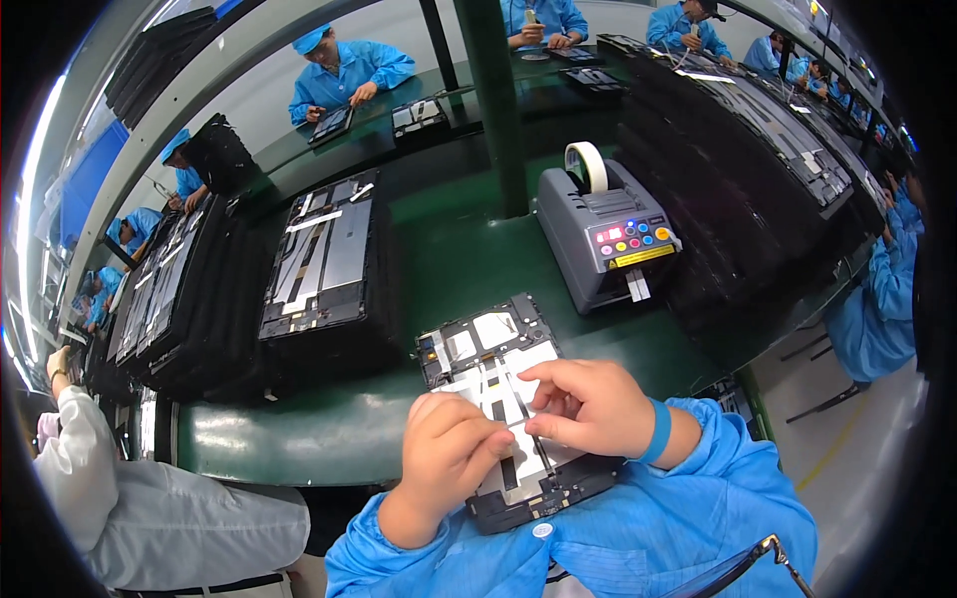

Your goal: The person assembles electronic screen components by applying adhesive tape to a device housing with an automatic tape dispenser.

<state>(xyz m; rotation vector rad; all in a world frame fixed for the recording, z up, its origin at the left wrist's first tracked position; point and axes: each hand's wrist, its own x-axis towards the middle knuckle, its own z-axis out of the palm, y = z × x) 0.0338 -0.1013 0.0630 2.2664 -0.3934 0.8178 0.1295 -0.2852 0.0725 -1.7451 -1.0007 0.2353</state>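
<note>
An opened tablet-like device (495,334) lies tilted in front of me at the bench edge, with a black frame, silver-white inner plates and dark strips. My left hand (449,448) is over its left side, thumb and fingers pinched together; whatever is between the fingertips is too small to make out. Across from it, my right hand (596,407) rests over the right side of the device. Its thumb and forefinger are apart with nothing visible between them, and the other fingers curl under. A blue band (657,433) circles my right wrist.
A grey tape dispenser (598,234) stands beyond my right hand, a short white strip sticking out of its front. Tall stacks of similar devices (324,259) are at left, others (768,120) at right. A green post (495,110) rises behind. Another person's sleeve (85,463) is at left.
</note>
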